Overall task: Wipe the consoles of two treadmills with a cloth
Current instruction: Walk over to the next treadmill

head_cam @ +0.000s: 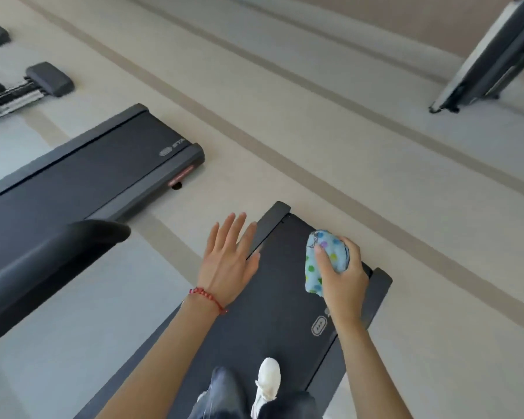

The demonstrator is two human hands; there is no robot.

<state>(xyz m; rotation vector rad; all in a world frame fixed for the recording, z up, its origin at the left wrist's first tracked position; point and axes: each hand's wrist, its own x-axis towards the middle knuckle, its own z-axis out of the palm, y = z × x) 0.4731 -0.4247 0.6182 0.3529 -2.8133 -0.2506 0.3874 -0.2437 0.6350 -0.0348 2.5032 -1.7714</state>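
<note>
I stand on a black treadmill belt (273,313) and look down toward its rear end. My right hand (342,273) grips a bunched light-blue cloth (324,261) with coloured dots, held in the air above the belt. My left hand (227,261), with a red bead bracelet at the wrist, hovers open with its fingers spread over the belt's left edge. A second treadmill belt (82,176) lies to the left. A black curved handrail (52,261) crosses the lower left. No console is in view.
Pale floor with beige stripes (315,122) runs diagonally behind the treadmills. Another machine's frame (490,55) stands at the top right, and padded gym equipment (43,80) sits at the top left. My white shoe (268,379) is on the belt below.
</note>
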